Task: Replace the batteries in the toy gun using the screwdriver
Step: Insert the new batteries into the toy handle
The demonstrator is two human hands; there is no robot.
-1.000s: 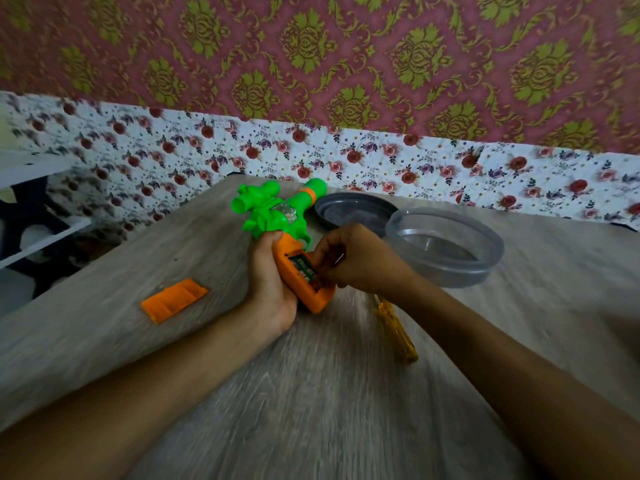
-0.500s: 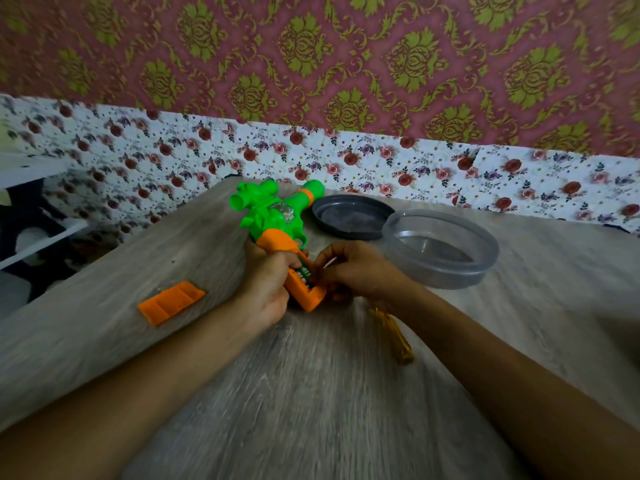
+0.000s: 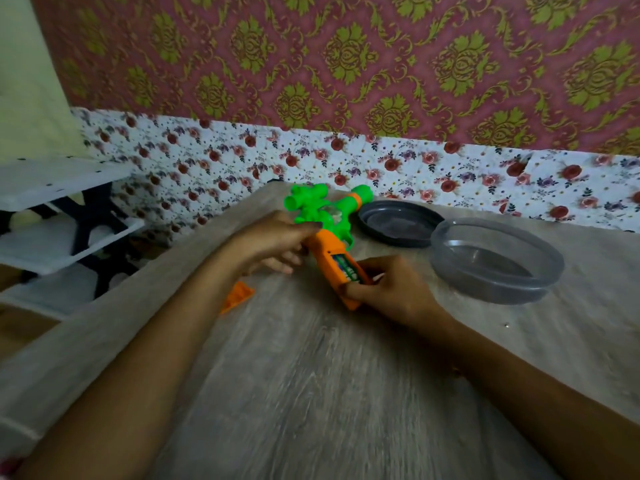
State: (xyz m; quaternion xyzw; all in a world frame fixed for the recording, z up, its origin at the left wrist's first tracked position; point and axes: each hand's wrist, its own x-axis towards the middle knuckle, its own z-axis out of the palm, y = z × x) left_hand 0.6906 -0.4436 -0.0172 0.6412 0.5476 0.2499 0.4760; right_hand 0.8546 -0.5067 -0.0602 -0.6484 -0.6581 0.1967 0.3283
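At the far left a white shelf [image 3: 52,188] is seen beside the bench [image 3: 311,393]. An orange battery cover [image 3: 239,294] is laid flat on the bench, partly hidden behind the left forearm. The left hand [image 3: 273,240] is closed in a grip on the toy gun [image 3: 318,209], where the green body meets the orange handle. The gun is tilted with its barrels pointed away. Whether it rests on the bench cannot be told. The handle's compartment is uncovered and batteries [image 3: 346,270] are seen inside. The handle's lower end is held in the grip of the right hand [image 3: 391,289], with the thumb on the near side. Further right, a dark lid [image 3: 398,223] and a clear round container [image 3: 491,261] are set close together on the grey wood-grain bench. Behind them the wall [image 3: 346,64] is papered in maroon and gold above a floral band.
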